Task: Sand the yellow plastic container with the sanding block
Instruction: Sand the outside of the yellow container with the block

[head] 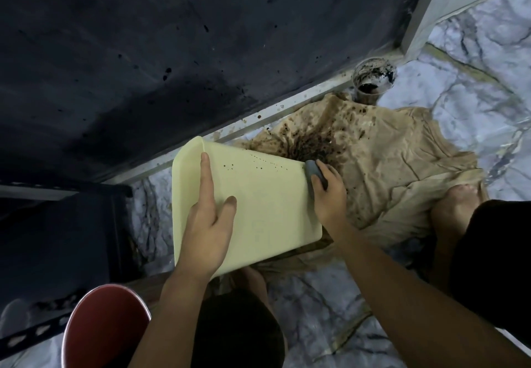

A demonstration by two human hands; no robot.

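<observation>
The pale yellow plastic container (264,195) lies tilted on its side over a stained cloth, its broad wall facing up, with small dark specks near its upper edge. My left hand (205,224) rests flat on that wall, index finger stretched toward the rim and thumb spread. My right hand (326,192) grips the grey sanding block (311,170) and holds it against the container's right edge. The container's inside is hidden.
A beige cloth (388,166) with dark splatter lies on the marble-patterned floor (474,86). A dirty cup (372,80) stands by the dark wall (172,51). A red stool (106,330) is at lower left beside a dark rack (57,238). My knees and a bare foot (457,203) are nearby.
</observation>
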